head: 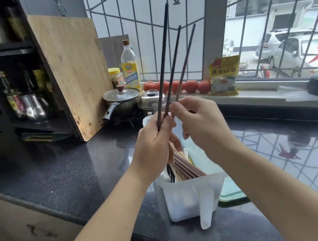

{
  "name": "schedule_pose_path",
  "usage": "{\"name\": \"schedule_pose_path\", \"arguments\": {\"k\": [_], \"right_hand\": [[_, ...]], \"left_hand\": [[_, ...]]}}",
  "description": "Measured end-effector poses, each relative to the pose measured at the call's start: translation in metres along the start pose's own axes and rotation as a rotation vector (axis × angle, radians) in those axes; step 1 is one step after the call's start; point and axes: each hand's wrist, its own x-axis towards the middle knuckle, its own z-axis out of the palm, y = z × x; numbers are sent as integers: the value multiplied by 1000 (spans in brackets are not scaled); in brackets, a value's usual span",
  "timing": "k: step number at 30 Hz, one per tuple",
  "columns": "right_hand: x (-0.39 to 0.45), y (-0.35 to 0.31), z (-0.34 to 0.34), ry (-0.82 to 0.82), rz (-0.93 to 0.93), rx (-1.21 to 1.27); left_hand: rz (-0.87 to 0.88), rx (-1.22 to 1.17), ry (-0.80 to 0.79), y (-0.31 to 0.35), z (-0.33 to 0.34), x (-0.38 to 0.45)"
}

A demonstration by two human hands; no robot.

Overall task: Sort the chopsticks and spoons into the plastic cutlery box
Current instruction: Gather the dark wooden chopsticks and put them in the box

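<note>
A white plastic cutlery box (184, 198) stands on the dark counter, holding several brown and pale chopsticks (185, 167) and what looks like a metal utensil handle. Above the box, my left hand (154, 146) grips two dark chopsticks (165, 60) that point up and away. My right hand (200, 122) pinches the lower end of a third dark chopstick (185, 59), which leans beside the other two. Both hands hover over the box's far end and hide it.
A wooden cutting board (74, 71) leans at the back left beside a dark shelf. Two lidded pots (122, 100), bottles, tomatoes (190, 85) and a yellow packet (224, 75) line the window sill. A pale green tray (231, 191) lies right of the box.
</note>
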Motion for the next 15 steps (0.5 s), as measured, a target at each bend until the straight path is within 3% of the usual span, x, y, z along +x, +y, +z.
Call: {"name": "schedule_pose_path", "arguments": {"k": [4,6,10,15], "right_hand": [[12,-12,-23,312,-56,182],[20,-8,-34,323,-129,-113],[17,19,-17,-193,-36,-875],[10,30,-1,-428,75,-1209]], "left_hand": [[29,28,107,0,2,-1],[50,40,138,-1,3,-1],[60,59,151,-4,4,1],[64,88,132,-5,3,2]]}}
